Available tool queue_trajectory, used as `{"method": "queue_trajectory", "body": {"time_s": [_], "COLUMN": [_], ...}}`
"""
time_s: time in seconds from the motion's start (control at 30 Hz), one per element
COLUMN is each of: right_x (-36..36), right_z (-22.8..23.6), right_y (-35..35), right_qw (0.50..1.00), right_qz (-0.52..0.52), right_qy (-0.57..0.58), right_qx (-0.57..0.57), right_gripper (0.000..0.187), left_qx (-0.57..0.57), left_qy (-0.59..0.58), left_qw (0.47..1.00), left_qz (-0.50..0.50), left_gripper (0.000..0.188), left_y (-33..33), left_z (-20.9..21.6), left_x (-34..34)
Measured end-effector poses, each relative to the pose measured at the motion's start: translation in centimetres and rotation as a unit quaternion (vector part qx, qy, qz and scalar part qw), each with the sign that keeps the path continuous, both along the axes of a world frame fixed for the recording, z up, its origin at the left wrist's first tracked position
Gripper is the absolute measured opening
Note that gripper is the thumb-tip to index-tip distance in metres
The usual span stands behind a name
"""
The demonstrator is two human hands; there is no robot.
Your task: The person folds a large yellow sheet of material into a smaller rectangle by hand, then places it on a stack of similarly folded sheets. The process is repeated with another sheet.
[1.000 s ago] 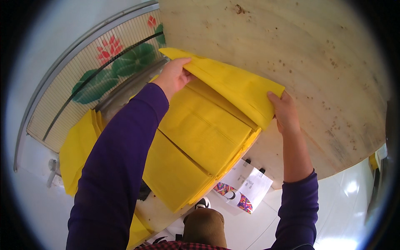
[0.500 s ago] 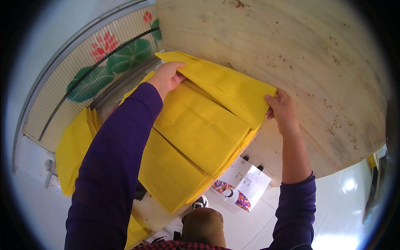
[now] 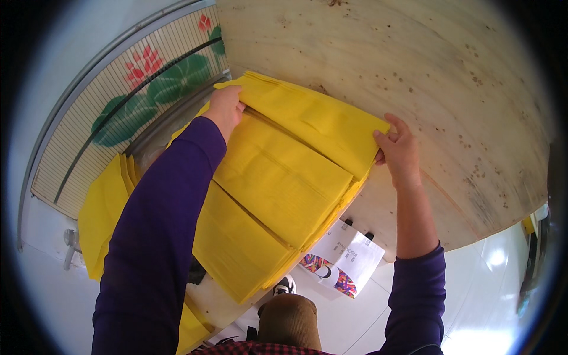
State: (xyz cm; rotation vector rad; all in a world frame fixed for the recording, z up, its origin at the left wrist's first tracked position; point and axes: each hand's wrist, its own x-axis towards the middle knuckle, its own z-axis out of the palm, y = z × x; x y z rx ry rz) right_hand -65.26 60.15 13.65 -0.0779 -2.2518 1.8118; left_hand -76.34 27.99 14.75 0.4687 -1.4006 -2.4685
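Note:
A long yellow folded fabric piece (image 3: 313, 110) lies along the far side of a layered stack. Its left end is in my left hand (image 3: 228, 109), whose fingers are closed on the near edge and partly hidden. At the right corner my right hand (image 3: 400, 148) pinches the cloth, thumb on top and some fingers beneath; the index finger sticks out past the edge. Nearer to me, two more rows of yellow folded fabric (image 3: 284, 177) lie side by side in thick layers, their right ends nearly lined up.
The stack rests on a pale, stained wooden table (image 3: 444, 89). Another yellow fabric pile (image 3: 103, 216) hangs at the left, beside a slatted panel (image 3: 65, 160) painted with flowers. A white printed paper bag (image 3: 349, 254) stands on the tiled floor below the table edge.
My left hand has shifted slightly left and nearer along the fabric. The far piece now lies flatter and more squarely on its row. My right index finger has lifted away from the corner.

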Motion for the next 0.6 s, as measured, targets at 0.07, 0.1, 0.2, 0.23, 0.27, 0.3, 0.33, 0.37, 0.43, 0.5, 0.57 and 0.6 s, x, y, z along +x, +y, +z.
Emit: {"method": "queue_trajectory", "body": {"time_s": [0.07, 0.1, 0.2, 0.23, 0.27, 0.3, 0.33, 0.37, 0.43, 0.5, 0.57, 0.6], "right_x": [0.0, 0.0, -0.1, -0.1, -0.1, -0.1, -0.1, -0.1, 0.0, 0.0, 0.0, 0.2], "right_z": [-0.2, -0.3, -0.5, -0.6, -0.6, -0.6, -0.6, -0.7, -0.7, -0.8, -0.9, -1.0], "right_y": [0.1, 0.1, 0.2, 0.2, 0.2, 0.2, 0.2, 0.1, 0.0, 0.0, 0.3, 0.7], "right_qw": [1.0, 1.0, 1.0, 1.0, 1.0, 1.0, 1.0, 1.0, 1.0, 1.0, 1.0, 0.999], "right_qz": [0.001, 0.0, -0.003, -0.002, -0.005, -0.004, -0.003, -0.003, -0.004, -0.005, -0.007, -0.01], "right_qy": [0.005, 0.006, 0.007, 0.007, 0.007, 0.008, 0.004, 0.007, 0.003, 0.01, 0.007, 0.002], "right_qx": [-0.005, -0.008, -0.011, -0.016, -0.01, -0.009, -0.013, -0.006, -0.008, -0.005, 0.016, 0.038], "right_gripper": [0.049, 0.048, 0.047, 0.047, 0.047, 0.047, 0.047, 0.047, 0.047, 0.046, 0.044, 0.042], "left_qx": [0.013, 0.0, -0.024, -0.031, -0.036, -0.055, -0.072, -0.076, -0.102, -0.138, -0.19, -0.206], "left_qy": [0.003, 0.015, 0.025, 0.028, 0.024, 0.02, 0.009, -0.016, -0.036, -0.034, -0.018, -0.001], "left_qw": [1.0, 1.0, 0.999, 0.999, 0.999, 0.998, 0.997, 0.997, 0.991, 0.984, 0.978, 0.975], "left_qz": [0.005, 0.002, 0.001, -0.003, -0.005, -0.007, -0.007, 0.0, 0.074, 0.106, 0.086, 0.081], "left_gripper": [0.023, 0.024, 0.024, 0.024, 0.024, 0.03, 0.036, 0.043, 0.06, 0.074, 0.084, 0.083], "left_y": [-0.4, -0.6, -1.0, -1.2, -1.3, -1.5, -1.5, -1.5, -1.1, -0.8, -0.8, -0.7], "left_z": [-0.3, -0.6, -1.5, -1.7, -1.8, -1.8, -1.7, -1.5, -1.0, -0.1, 1.3, 2.0], "left_x": [-0.4, -0.6, -1.3, -1.5, -1.6, -1.7, -1.8, -1.7, -1.4, -0.6, 0.6, 1.2]}}
